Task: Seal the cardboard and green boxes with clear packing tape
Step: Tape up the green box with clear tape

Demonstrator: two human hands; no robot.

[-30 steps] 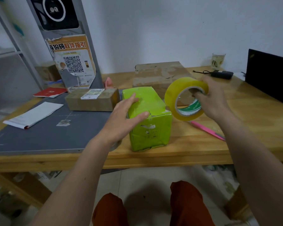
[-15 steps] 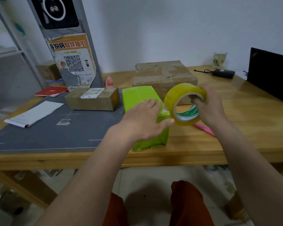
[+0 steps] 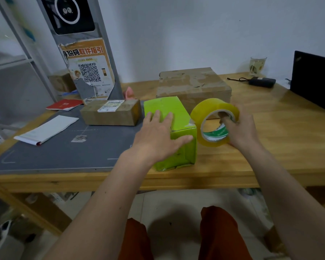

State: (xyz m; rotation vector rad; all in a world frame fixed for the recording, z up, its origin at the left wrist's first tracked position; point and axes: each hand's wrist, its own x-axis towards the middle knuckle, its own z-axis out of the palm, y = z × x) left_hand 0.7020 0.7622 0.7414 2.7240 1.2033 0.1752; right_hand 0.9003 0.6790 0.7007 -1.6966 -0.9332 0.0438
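On the wooden table [image 3: 281, 139], near its front edge, stands the green box [image 3: 178, 117], its left side touching the edge of a grey mat [image 3: 54, 152] that covers the table's left part. Left hand [image 3: 158, 137] lies over the box's near top corner: fingers straight and spread flat on the top face, thumb extended across the upper front face; nothing is pinched. Right hand [image 3: 240, 130] holds the tape roll [image 3: 212, 121] just right of the box, upright on edge, open core facing the camera; fingers are hooked through the core and curled round the rim, palm against the roll's right side. Roll looks yellowish, with a green-and-white printed inner liner. Whether the roll touches the box, or whether any tape strip is pulled free, cannot be told. Behind the green box and the roll sits a large cardboard box [image 3: 193, 85], flaps down, top patched with old tape. A small cardboard parcel [image 3: 111, 114] with a white label lies on the mat, just left of the green box. Further left: a white pad [image 3: 47, 129] and a red booklet [image 3: 64, 105]. Far right rear: a glass [image 3: 257, 65], a black adapter [image 3: 262, 81], and a dark laptop screen [image 3: 315, 79].
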